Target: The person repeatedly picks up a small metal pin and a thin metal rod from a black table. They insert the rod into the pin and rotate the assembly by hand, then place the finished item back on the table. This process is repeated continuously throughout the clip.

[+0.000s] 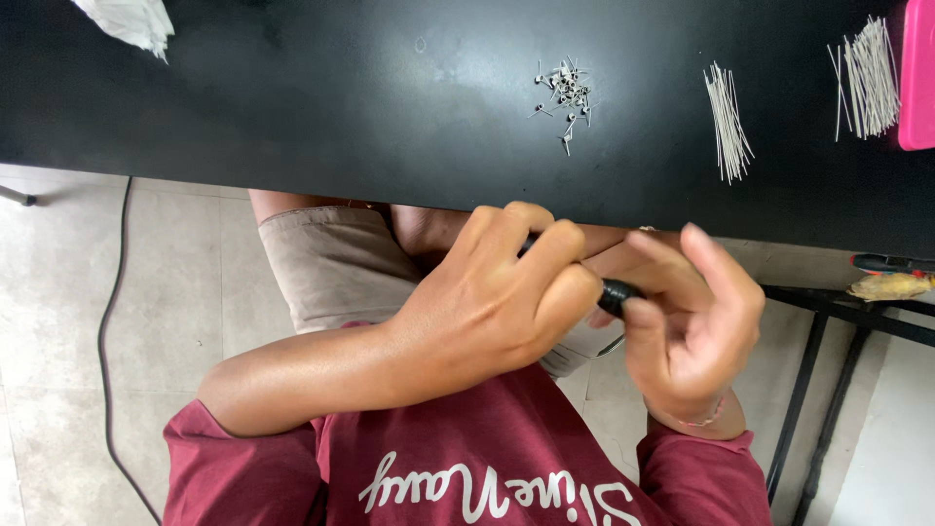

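My left hand (497,297) is curled into a fist around a small black tool (616,295), held over my lap just below the edge of the black table (292,107). Only the tool's black end shows, between the two hands. My right hand (687,326) pinches that same black end with thumb and fingers; its other fingers are spread upward. A thin metal bit shows under the tool. On the table above lie a small heap of tiny metal pins (563,95) and two bundles of thin white sticks (729,122) (867,78).
A pink box (918,73) sits at the table's right edge. White crumpled paper (127,21) lies at the far left corner. A black cable (107,321) runs over the tiled floor. A black metal frame (828,390) stands at the right, with a red-handled tool (891,263) on it.
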